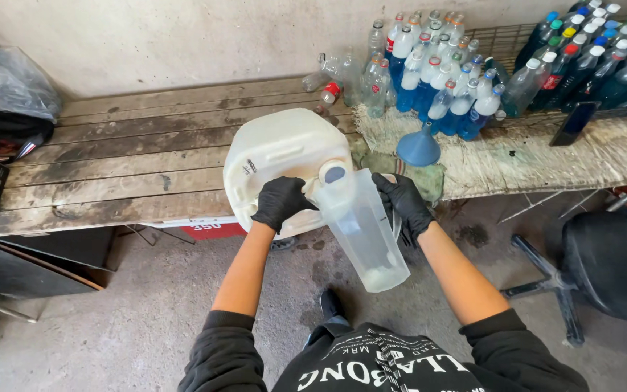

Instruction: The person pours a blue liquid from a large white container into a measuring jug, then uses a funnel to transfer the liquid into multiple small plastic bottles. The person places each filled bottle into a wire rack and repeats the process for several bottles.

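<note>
The white jerrycan (273, 156) lies tilted at the counter (110, 181) edge, its mouth over our clear jug (361, 232). Left hand (281, 202) fingers grip its neck, right hand (403, 203) fingers hold the jug at 3 o'clock. We judge pouring is in hand; next needs slow tilting.

L hand (281, 202) tips white jerrycan (277, 163); R hand (403, 201) holds clear jug (363, 232).

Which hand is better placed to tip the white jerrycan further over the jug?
Left, probably. The left hand already grips the white jerrycan beside its spout, while the right hand steadies the clear jug.
</note>
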